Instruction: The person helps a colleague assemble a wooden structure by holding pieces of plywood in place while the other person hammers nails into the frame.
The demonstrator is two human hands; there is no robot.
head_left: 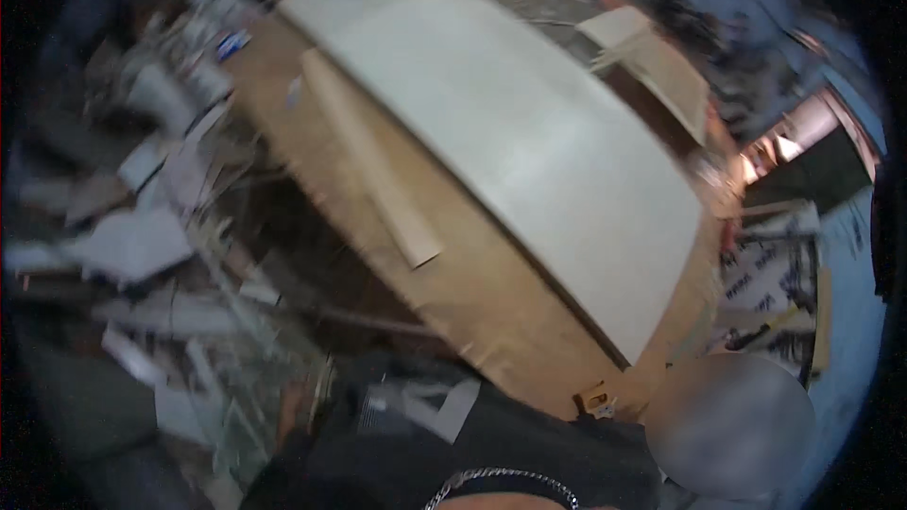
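Cluttered workshop floor, strewn with pale offcuts point(132, 241), surrounds a brown workbench point(491, 302). On it lies a large white panel point(510, 132), a narrow wooden strip point(373, 165) just beside. Neither hand shows clearly; finger pose cannot be told.

A large white panel point(510, 132) lies on a brown board worktop point(482, 302), w/ 1 narrow wooden strip point(373, 165) alongside its left edge. Left of the bench: blurred pile of pale offcuts & scrap point(142, 236). Top right: a tan board point(666, 66). Small yellow-brown object point(597, 400) at the worktop's near edge, too blurred to identify.
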